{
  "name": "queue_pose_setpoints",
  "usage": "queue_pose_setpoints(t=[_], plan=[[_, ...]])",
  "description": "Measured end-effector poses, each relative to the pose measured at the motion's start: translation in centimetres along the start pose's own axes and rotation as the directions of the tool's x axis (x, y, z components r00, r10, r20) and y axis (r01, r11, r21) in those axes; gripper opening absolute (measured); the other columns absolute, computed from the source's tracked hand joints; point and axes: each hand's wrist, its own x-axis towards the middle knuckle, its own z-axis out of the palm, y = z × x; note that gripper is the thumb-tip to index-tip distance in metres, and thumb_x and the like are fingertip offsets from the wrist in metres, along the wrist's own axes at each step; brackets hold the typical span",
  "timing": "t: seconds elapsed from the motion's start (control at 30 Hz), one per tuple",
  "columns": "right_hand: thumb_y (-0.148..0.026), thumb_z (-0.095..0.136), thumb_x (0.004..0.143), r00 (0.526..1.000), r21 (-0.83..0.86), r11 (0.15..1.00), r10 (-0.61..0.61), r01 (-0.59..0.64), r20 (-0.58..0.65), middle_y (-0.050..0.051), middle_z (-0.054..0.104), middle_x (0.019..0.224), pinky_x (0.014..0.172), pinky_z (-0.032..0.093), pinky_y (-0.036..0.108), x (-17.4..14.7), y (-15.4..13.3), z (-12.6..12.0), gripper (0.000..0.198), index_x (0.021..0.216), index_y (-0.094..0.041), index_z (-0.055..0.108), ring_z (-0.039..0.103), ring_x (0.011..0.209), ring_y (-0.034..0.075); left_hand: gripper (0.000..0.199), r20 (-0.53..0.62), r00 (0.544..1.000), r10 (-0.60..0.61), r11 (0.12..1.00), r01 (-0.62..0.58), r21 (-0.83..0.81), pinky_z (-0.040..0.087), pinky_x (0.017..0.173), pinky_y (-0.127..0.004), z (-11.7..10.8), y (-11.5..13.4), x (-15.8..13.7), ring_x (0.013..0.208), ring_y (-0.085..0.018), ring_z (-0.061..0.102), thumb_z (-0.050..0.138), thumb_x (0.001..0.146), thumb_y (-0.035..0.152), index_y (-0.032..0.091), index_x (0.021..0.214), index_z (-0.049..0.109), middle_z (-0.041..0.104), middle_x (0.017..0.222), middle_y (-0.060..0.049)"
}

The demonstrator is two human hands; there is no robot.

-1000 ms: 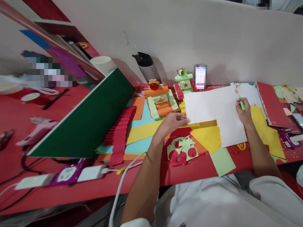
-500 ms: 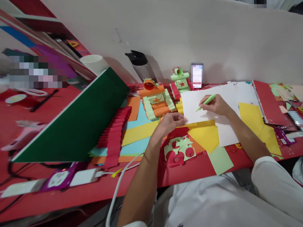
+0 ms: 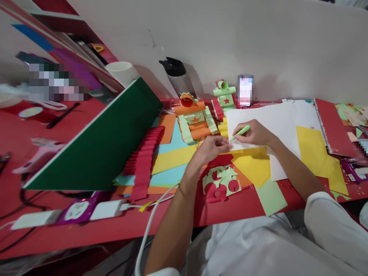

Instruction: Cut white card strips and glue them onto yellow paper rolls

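Observation:
My right hand point(image 3: 253, 132) grips a light green marker point(image 3: 242, 130), its tip down near the lower left corner of a white sheet of paper point(image 3: 250, 117). At that same corner my left hand point(image 3: 212, 148) pinches the sheet's edge, its fingertips close to the marker tip. Just behind my left hand lies an orange and green paper figure point(image 3: 195, 120) made of rolls and folded strips. Another figure, green and red with a red star point(image 3: 226, 101), stands behind the sheet. Green and red paper scraps point(image 3: 221, 184) lie in front of my hands.
A green board point(image 3: 100, 142) leans at the left, beside pleated red paper point(image 3: 143, 153). A bottle point(image 3: 178, 78) and a phone point(image 3: 245, 91) stand against the wall. Yellow paper point(image 3: 254, 165) lies under the sheet. A white cable point(image 3: 152, 218) crosses the table's front edge.
My right hand has brought the marker left and down, from above the middle of the sheet to its lower left corner. My left hand stays at the corner. The view has shifted slightly.

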Motion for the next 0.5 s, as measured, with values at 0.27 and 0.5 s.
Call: queue_pose_setpoints(t=[0.27,0.5], plan=[[-0.028,0.068,0.089,1.000,-0.007,1.000,-0.014,0.014,0.014,0.004,0.078,0.083,0.061,0.042,0.027,0.08,-0.21,0.20,0.016,0.090,-0.016,0.078,0.052,0.059,0.009,0.047,0.017,1.000,0.023,0.998,-0.024,0.054,0.059,0.078,-0.033,-0.15,0.11,-0.21,0.075,-0.019,0.071,0.098,0.056,0.046,0.016,0.083,0.074,0.076,0.077,-0.005],[-0.027,0.068,0.086,1.000,-0.031,0.999,0.031,-0.030,0.006,0.003,0.075,0.079,0.060,0.042,0.027,-0.07,-0.07,-0.15,0.014,0.088,-0.017,0.077,0.055,0.062,0.011,0.051,0.016,0.999,0.041,0.998,-0.041,0.047,0.059,0.078,-0.035,-0.11,-0.03,-0.14,0.076,-0.021,0.072,0.098,0.055,0.051,0.016,0.083,0.073,0.077,0.079,-0.007]])
